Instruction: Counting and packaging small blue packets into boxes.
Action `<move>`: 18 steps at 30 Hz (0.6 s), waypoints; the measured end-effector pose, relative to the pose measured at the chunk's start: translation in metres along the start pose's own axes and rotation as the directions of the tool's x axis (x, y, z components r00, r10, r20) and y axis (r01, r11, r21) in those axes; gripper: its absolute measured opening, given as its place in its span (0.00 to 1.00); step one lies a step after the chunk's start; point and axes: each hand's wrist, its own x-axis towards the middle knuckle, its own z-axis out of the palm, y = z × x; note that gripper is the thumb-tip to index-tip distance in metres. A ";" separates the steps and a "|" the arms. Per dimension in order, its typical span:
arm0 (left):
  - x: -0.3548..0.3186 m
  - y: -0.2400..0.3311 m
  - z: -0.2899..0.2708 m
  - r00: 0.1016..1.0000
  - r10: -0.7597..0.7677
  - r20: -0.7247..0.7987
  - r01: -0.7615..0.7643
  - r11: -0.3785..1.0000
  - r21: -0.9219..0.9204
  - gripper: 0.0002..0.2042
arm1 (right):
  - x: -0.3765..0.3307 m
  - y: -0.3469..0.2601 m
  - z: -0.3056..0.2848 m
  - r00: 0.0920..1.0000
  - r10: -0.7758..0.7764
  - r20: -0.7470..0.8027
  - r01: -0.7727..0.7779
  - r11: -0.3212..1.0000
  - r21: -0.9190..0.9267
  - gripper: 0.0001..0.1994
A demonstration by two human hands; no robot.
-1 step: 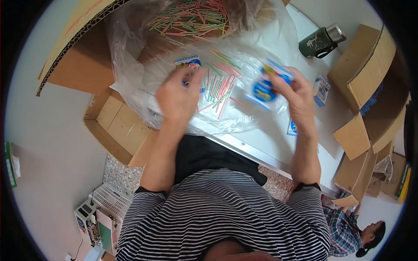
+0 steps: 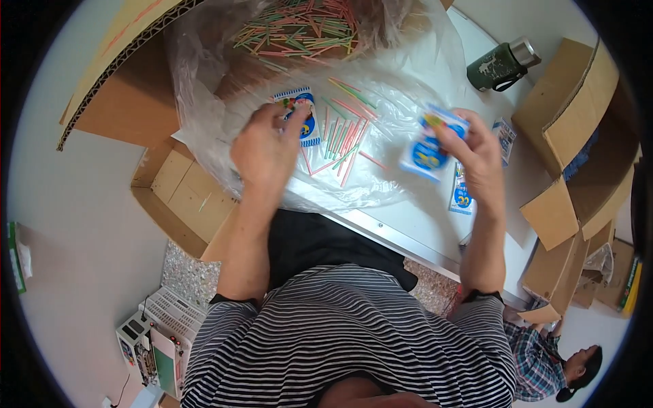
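My right hand (image 2: 478,151) pinches a small blue-and-white packet (image 2: 435,146) with printed pictures, held tilted and slightly blurred above the table. Over the left side of the clear plastic sheet (image 2: 381,180) is my left hand (image 2: 262,151), its thumb and fingers apart at the edge of another such packet (image 2: 309,129). Whether the fingertips touch that packet I cannot tell. Between the hands lie several thin pink and green sticks (image 2: 343,139), loosely lined up. A further packet (image 2: 462,194) rests on the table under my right wrist.
A heap of coloured sticks (image 2: 299,30) lies in the plastic-lined cardboard box at the back. A dark green flask (image 2: 500,66) and a small patterned pack (image 2: 504,139) stand at right, beside open cardboard boxes (image 2: 561,115). An open carton (image 2: 180,194) sits at left. Another person (image 2: 544,360) is at lower right.
My left hand has shifted left, uncovering more of the packet beside it. My right hand, with its packet, has moved right, and the packet below its wrist shows more fully.
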 end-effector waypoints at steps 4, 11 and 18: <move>0.015 -0.025 -0.001 0.994 0.041 0.104 -0.074 0.938 0.338 0.25 | -0.029 0.014 -0.057 0.983 0.168 -0.072 -0.183 0.924 -0.337 0.18; 0.024 -0.034 0.004 0.976 -0.094 0.196 0.067 0.988 0.140 0.21 | -0.027 0.019 -0.038 0.956 -0.248 -0.158 -0.070 0.331 -0.941 0.19; 0.020 -0.047 0.003 0.986 -0.053 0.161 0.064 0.996 -0.065 0.13 | 0.109 -0.018 0.069 0.790 -0.560 0.249 0.551 0.472 -0.688 0.14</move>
